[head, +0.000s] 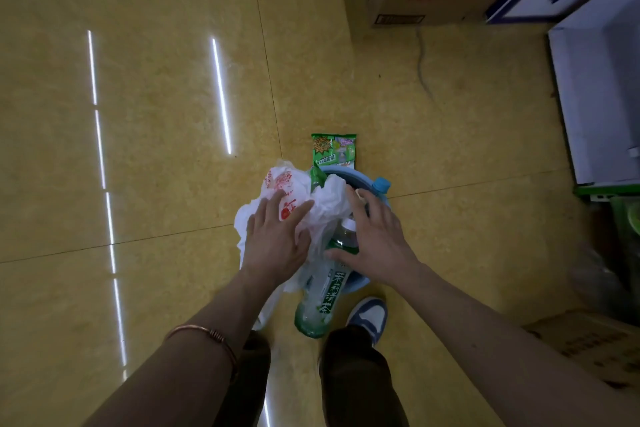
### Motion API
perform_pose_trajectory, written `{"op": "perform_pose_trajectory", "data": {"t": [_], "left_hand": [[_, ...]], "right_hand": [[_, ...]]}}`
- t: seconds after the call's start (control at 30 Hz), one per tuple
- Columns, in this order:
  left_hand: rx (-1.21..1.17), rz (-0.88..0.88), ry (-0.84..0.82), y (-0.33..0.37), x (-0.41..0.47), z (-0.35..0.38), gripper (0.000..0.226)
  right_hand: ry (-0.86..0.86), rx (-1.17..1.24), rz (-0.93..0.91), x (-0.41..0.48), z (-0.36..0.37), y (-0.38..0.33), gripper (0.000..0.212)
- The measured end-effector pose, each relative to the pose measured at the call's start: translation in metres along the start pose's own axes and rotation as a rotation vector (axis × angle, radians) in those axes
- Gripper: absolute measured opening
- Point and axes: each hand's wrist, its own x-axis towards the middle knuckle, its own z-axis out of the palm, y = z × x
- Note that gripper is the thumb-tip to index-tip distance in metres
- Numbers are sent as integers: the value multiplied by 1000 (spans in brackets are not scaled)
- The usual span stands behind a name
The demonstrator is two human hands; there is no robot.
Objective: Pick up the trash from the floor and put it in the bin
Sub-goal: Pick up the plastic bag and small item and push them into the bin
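white plastic bag (329, 199) sits under my flat left hand (273, 239), lower centre; my spread right hand (375, 239) rests on the green bottle (322, 298) over the blue bin (356, 282).

A blue bin (358, 283) stands on the yellow tiled floor (156, 114), stuffed past its rim. A white plastic bag (289, 182) with red print bulges over the bin's left side, and the left hand (277, 236) lies flat on it, fingers straight. A green bottle (318, 302) juts out over the bin's near rim. The right hand (377, 239) is spread above the bin, its thumb against the bottle's shoulder. A blue-capped bottle (381, 185) pokes up at the bin's far right rim. A green snack wrapper (334, 149) lies on the floor just beyond the bin. A blue-and-white shoe (369, 315) stands just nearer than the bin.
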Motion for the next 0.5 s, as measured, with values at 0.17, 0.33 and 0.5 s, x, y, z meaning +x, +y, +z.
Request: {"op": "perform_pose_trajectory", "data": {"t": [0.17,0.33,0.5], "left_hand": [[-334,-64,-101,-1,8,11,75],[-401,-191,-162,-6,25,24,71],[-477,-295,-86,-11,43,36,55]], "right_hand": [[-17,21,10,-6,10,2,110],[-11,59,11,-6,22,4,115],[60,100,-32,-1,29,3,118]]}}
